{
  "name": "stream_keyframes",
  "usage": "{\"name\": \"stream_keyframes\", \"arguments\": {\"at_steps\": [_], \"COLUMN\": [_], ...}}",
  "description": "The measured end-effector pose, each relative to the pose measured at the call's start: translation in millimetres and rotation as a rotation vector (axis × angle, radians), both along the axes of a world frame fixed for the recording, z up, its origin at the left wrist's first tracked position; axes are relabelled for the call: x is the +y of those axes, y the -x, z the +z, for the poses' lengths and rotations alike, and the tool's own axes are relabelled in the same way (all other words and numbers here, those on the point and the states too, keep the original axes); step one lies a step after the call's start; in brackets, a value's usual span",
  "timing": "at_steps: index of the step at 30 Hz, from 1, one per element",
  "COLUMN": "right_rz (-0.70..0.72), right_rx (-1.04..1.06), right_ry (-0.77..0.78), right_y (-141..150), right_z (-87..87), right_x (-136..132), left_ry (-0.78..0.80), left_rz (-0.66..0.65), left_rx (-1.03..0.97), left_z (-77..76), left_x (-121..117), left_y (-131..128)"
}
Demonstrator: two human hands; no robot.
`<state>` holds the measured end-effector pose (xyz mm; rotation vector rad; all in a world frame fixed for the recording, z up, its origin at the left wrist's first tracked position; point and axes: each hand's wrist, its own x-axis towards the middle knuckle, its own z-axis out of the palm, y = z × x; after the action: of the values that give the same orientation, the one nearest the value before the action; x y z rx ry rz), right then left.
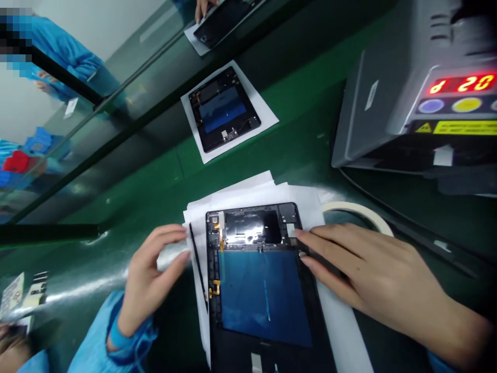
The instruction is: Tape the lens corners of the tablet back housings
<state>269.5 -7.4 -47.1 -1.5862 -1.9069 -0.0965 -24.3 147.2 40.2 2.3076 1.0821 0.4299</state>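
Note:
An opened tablet (256, 280) lies on white paper sheets (248, 194) in front of me, its blue battery and black upper boards exposed. My right hand (368, 272) lies flat over the tablet's right edge, fingers stretched toward a small white patch near the top right corner. My left hand (151, 274) rests at the left side of the paper, fingers loosely curled and apart, touching the sheet's edge next to a thin black stick (198, 264). Neither hand grips anything visible.
A second opened tablet (224, 108) lies on paper farther back. Another person's hand (202, 8) holds a third device at the top edge. A grey machine (419, 88) with a red display stands at the right; a tape roll (359, 211) lies beside my right hand.

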Motion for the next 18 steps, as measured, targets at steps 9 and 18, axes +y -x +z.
{"name": "stream_keyframes", "arguments": {"at_steps": [9, 18], "right_rz": [-0.114, -0.039], "right_rx": [-0.026, -0.053], "right_ry": [0.123, 0.061], "right_y": [4.8, 4.4], "right_z": [-18.8, -34.0], "right_x": [-11.8, -5.0], "left_ry": [1.164, 1.211], "left_rz": [0.387, 0.318], "left_rx": [-0.356, -0.406], "left_z": [-8.7, -20.7], "left_x": [-62.5, -54.1], "left_y": [44.0, 5.1]}}
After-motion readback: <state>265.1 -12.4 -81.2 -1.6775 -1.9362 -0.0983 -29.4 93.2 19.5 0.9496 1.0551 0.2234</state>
